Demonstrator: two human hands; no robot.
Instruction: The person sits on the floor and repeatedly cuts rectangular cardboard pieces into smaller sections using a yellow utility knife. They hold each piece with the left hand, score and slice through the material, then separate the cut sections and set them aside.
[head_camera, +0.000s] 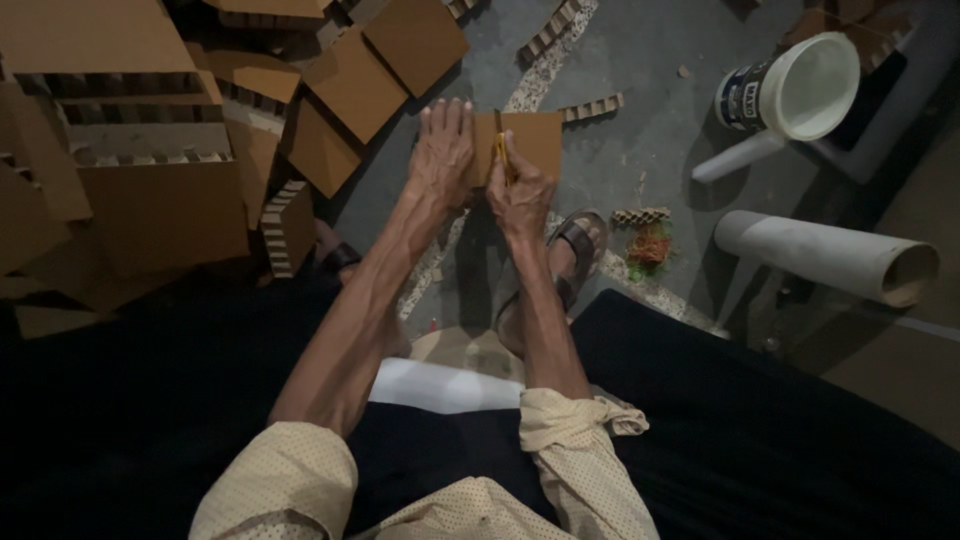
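A small brown cardboard piece (540, 137) is held out in front of me above the grey floor. My left hand (441, 155) lies flat over its left part, fingers stretched upward. My right hand (520, 192) is closed around a thin yellow tool (501, 156), whose tip rests against the cardboard's middle. Whether it is a blade or a pencil is too small to tell. Below the hands my right foot in a sandal (574, 248) rests on the floor.
Stacks of brown honeycomb cardboard pieces (160, 170) fill the left and top. Cardboard strips (590, 107) lie on the floor. A white bucket (795, 92) stands at upper right, with a large cardboard tube (825, 255) below it and a clump of red and green rubber bands (650, 247) nearby.
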